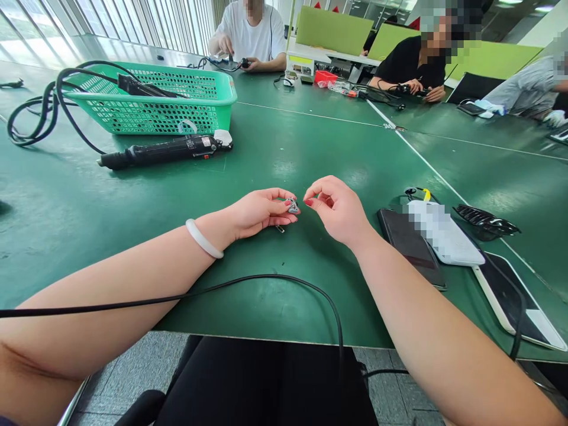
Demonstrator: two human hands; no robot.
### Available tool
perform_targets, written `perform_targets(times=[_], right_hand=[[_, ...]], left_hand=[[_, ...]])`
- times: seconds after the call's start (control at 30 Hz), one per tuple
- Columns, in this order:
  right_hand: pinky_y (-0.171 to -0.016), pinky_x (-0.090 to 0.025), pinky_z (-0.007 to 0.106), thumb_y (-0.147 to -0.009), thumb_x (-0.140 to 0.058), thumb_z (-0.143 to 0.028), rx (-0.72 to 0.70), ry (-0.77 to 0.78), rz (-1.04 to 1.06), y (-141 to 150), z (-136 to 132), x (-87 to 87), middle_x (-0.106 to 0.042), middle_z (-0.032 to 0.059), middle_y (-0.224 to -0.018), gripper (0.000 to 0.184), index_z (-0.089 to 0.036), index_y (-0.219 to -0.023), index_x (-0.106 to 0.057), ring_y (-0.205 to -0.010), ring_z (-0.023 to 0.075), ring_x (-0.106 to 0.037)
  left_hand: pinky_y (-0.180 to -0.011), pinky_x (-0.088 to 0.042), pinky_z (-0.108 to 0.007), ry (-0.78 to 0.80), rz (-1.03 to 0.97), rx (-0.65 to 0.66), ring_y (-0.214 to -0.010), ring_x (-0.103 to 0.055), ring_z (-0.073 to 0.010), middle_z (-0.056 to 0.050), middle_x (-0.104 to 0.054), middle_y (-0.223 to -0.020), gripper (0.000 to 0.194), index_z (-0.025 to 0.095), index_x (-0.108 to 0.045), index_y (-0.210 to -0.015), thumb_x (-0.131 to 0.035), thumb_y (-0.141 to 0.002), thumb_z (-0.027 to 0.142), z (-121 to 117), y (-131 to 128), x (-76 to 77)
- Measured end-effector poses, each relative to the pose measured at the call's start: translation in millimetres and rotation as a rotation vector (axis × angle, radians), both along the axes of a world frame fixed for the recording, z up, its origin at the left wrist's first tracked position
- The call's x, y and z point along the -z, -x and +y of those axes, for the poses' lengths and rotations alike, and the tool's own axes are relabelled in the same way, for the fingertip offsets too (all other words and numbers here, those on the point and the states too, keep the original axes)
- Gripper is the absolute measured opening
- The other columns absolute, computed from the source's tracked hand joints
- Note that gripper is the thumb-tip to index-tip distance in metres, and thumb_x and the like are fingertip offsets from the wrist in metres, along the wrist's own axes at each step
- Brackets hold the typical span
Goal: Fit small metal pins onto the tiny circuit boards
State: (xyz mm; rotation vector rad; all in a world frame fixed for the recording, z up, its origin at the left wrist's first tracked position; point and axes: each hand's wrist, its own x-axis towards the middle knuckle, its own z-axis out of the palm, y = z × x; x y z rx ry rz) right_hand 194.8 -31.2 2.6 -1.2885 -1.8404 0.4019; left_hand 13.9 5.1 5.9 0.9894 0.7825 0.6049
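Over the green table (275, 307), my left hand (261, 213) wears a white bangle (204, 239) at the wrist. Between its thumb and fingers is a small silvery metal part (293, 206); its exact kind is too small to tell. Under those fingers a tiny metal piece (280, 229) shows, and I cannot tell whether it is held or lies on the table. Just to the right, a small gap away from the metal part, my right hand (335, 210) has thumb and forefinger pinched together. Whatever is in that pinch, if anything, cannot be made out.
A green plastic basket (160, 112) stands at the back left, with a black electric screwdriver (155, 151) before it. A black cable (266, 277) crosses near my forearms. Right lie a dark phone-like slab (408, 245), white power bank (457, 248) and tablet-like device (501, 284). Other people sit across.
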Motion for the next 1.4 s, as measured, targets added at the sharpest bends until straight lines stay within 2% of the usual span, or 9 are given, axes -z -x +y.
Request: perform_targets(times=[0.2, 0.33, 0.43, 0.53, 0.63, 0.73, 0.93, 1.23, 1.4], right_hand=[[-0.059, -0.037, 0.026, -0.077, -0.062, -0.021, -0.105, 0.223, -0.193, 7, -3, 2.8, -0.058, -0.0019, -0.071, 0.006, -0.021, -0.075, -0.068, -0.059, 0.0094, -0.046], [-0.062, -0.038, 0.026, -0.076, -0.065, -0.025, -0.151, 0.221, -0.307, 19, -6, 6.1, -0.060, -0.0007, -0.079, 0.011, -0.021, -0.086, -0.071, -0.064, 0.0101, -0.049], [-0.062, -0.038, 0.026, -0.079, -0.063, -0.023, -0.075, 0.199, -0.358, 25, -8, 6.7, -0.061, 0.0010, -0.084, 0.014, -0.022, -0.090, -0.070, -0.070, 0.0119, -0.051], [-0.062, -0.038, 0.027, -0.078, -0.062, -0.021, 0.031, 0.225, -0.375, 25, -6, 8.2, -0.062, 0.0016, -0.083, 0.010, -0.021, -0.083, -0.071, -0.071, 0.0128, -0.053], [-0.061, -0.039, 0.027, -0.079, -0.061, -0.021, 0.065, 0.253, -0.356, 22, -4, 10.5, -0.063, 0.0014, -0.080, 0.010, -0.021, -0.077, -0.070, -0.069, 0.0127, -0.054], [-0.062, -0.040, 0.028, -0.079, -0.060, -0.020, 0.074, 0.190, -0.309, 19, -3, 10.8, -0.065, 0.0011, -0.078, 0.012, -0.021, -0.075, -0.071, -0.069, 0.0133, -0.055], [-0.064, -0.045, 0.027, -0.084, -0.056, -0.023, 0.151, -0.038, -0.063, 18, -5, 7.0, -0.070, -0.0007, -0.077, 0.015, -0.021, -0.083, -0.070, -0.064, 0.0126, -0.059], [-0.078, -0.046, 0.035, -0.088, -0.051, -0.022, 0.139, -0.169, -0.303, 19, -4, 8.3, -0.071, 0.0037, -0.087, 0.021, -0.023, -0.084, -0.071, -0.085, 0.0196, -0.062], [-0.079, -0.046, 0.036, -0.089, -0.049, -0.023, 0.123, -0.207, -0.341, 18, -4, 9.7, -0.070, 0.0041, -0.085, 0.023, -0.023, -0.084, -0.071, -0.086, 0.0202, -0.060]], left_hand=[[-0.067, -0.051, -0.020, 0.086, -0.099, -0.223, -0.066, -0.064, -0.0094, -0.004, -0.062, -0.073, 0.012, 0.010, -0.054, -0.082, -0.050, -0.080, -0.001, 5, -1, 1.8], [-0.071, -0.051, -0.022, 0.019, -0.121, -0.303, -0.068, -0.062, -0.0092, -0.003, -0.061, -0.073, 0.013, 0.011, -0.058, -0.091, -0.052, -0.082, 0.004, 7, -2, 5.8], [-0.077, -0.051, -0.025, -0.018, -0.116, -0.319, -0.070, -0.061, -0.0091, -0.004, -0.061, -0.074, 0.018, 0.009, -0.061, -0.099, -0.052, -0.084, 0.007, 7, -2, 8.1], [-0.083, -0.050, -0.028, -0.041, -0.106, -0.307, -0.072, -0.062, -0.0096, -0.005, -0.062, -0.079, 0.019, 0.008, -0.063, -0.097, -0.051, -0.083, 0.004, 6, -2, 9.1], [-0.087, -0.049, -0.030, -0.057, -0.079, -0.294, -0.074, -0.063, -0.0102, -0.005, -0.064, -0.082, 0.021, 0.008, -0.062, -0.099, -0.050, -0.083, 0.002, 6, -2, 9.2], [-0.088, -0.049, -0.030, -0.082, -0.053, -0.282, -0.073, -0.063, -0.0094, -0.004, -0.064, -0.081, 0.020, 0.008, -0.061, -0.099, -0.051, -0.083, 0.002, 6, -2, 9.2], [-0.091, -0.047, -0.031, -0.127, -0.020, -0.219, -0.078, -0.065, -0.0100, -0.006, -0.068, -0.084, 0.021, 0.010, -0.059, -0.100, -0.061, -0.079, 0.006, 3, -3, 8.9], [-0.088, -0.047, -0.031, -0.218, 0.010, -0.196, -0.076, -0.064, -0.0103, -0.004, -0.068, -0.078, 0.024, 0.010, -0.061, -0.091, -0.068, -0.070, 0.002, 5, -2, 10.8], [-0.086, -0.048, -0.032, -0.255, 0.036, -0.195, -0.074, -0.064, -0.0107, -0.005, -0.067, -0.077, 0.026, 0.009, -0.062, -0.090, -0.071, -0.066, 0.001, 5, -1, 10.8]])
